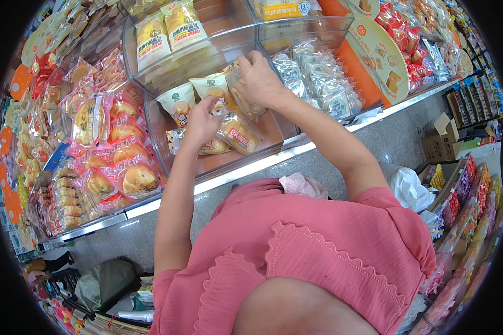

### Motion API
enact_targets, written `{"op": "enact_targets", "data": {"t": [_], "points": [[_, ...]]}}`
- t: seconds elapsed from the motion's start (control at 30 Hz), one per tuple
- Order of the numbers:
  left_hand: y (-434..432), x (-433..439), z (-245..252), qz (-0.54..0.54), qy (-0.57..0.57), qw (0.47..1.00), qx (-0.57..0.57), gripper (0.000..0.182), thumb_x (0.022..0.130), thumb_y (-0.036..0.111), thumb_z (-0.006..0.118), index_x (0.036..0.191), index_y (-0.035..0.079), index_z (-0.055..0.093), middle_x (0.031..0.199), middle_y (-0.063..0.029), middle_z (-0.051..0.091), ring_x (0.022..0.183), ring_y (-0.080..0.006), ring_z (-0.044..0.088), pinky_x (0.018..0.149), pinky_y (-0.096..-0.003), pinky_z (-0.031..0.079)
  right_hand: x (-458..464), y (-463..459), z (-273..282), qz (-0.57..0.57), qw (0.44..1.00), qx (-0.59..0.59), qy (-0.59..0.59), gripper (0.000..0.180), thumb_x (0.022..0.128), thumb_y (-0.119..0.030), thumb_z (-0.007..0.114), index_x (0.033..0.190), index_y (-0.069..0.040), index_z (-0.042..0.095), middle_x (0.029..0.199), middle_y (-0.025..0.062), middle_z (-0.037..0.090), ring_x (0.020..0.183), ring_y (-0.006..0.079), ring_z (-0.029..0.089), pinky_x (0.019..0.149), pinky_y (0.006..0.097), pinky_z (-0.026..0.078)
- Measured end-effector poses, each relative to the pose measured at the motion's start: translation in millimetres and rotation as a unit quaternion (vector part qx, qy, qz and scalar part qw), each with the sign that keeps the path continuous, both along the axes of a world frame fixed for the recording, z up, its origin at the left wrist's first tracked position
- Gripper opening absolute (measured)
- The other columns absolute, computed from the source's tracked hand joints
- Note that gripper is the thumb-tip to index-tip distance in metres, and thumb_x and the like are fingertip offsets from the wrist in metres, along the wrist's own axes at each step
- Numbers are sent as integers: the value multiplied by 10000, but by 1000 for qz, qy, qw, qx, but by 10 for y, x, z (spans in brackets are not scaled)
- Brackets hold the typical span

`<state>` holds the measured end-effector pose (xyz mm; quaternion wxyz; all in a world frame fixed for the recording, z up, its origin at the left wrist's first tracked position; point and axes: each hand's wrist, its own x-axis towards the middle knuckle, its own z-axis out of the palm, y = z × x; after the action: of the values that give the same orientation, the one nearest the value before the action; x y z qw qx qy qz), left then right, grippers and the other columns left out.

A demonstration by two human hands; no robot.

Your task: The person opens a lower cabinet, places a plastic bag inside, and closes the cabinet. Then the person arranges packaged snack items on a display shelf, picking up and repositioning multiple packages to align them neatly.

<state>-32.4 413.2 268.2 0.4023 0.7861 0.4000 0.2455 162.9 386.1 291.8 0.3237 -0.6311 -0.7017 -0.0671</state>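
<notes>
Both my hands reach into a clear plastic display bin (218,171) of wrapped bread. My right hand (257,79) is closed around a wrapped bread roll (251,106) at the bin's right back. My left hand (202,123) is over the packets at the left front, fingers bent; whether it grips one is hidden. Beside it, a clear packet of bread with a red label (239,133) lies tilted, and another packet (215,146) lies partly under the hand. Behind are two cream-coloured packets, one at the left (178,102) and one in the middle (211,87).
Clear dividers separate the bins. Pink-wrapped buns (130,155) fill the left bin; small clear-wrapped cakes (322,79) are on the right. Cheese bread packets (153,42) stand behind. A metal edge (218,178) runs along the front. A cardboard box (440,140) stands at the right.
</notes>
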Motion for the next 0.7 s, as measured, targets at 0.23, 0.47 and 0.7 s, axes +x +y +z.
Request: {"op": "enact_targets", "data": {"t": [0.23,0.47,0.7], "points": [[353,79,-312,69,-46,968,-235,464,691,-117,602,1144,-88,505,1046,-151,599,943,-174,581,757,-259,482,104,-407,433,24,994,51,95,232,743,-108,607,906,47,551,972,210,541,913,365,544,807,401,460],[218,296,8,-51,88,994,-49,374,722,-10,554,1094,-50,565,1011,-223,617,979,-298,593,813,-333,476,140,-745,136,6,989,84,122,177,738,-80,606,848,57,577,952,211,559,934,366,542,829,403,442],[296,445,88,39,44,915,398,273,724,114,595,972,-1,589,992,-176,581,886,-347,527,805,-439,415,137,-816,-50,41,993,77,83,142,654,-52,657,761,25,604,979,154,568,1100,352,463,959,408,376]]}}
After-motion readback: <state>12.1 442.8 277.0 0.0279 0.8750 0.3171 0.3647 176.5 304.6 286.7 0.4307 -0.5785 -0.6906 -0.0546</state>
